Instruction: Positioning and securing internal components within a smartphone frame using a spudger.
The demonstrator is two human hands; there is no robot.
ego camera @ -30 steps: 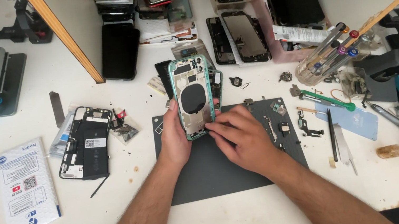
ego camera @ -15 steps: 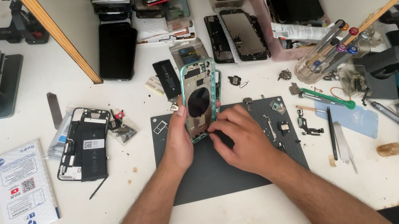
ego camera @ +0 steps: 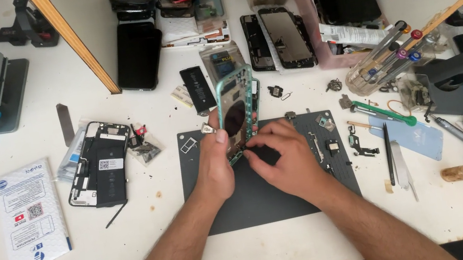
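Note:
A green phone housing (ego camera: 236, 111) with its insides exposed stands tilted up on its lower edge over the dark grey work mat (ego camera: 273, 197). My left hand (ego camera: 215, 160) grips its left edge, thumb up along the frame. My right hand (ego camera: 285, 158) wraps around the lower right part of the housing, its fingers curled at the bottom corner. Small screws and parts (ego camera: 333, 145) lie on the right half of the mat.
An opened black phone (ego camera: 100, 163) and a white printed pouch (ego camera: 32, 217) lie to the left. A loose battery (ego camera: 198, 89), phone screens (ego camera: 285, 38) and stacked phones sit at the back. Screwdrivers in a holder (ego camera: 384, 59), tweezers (ego camera: 401, 162) and a green-handled tool (ego camera: 383, 112) lie right.
The phone housing lay flat on the mat a second ago; both hands have lifted its top end so it now stands nearly on edge.

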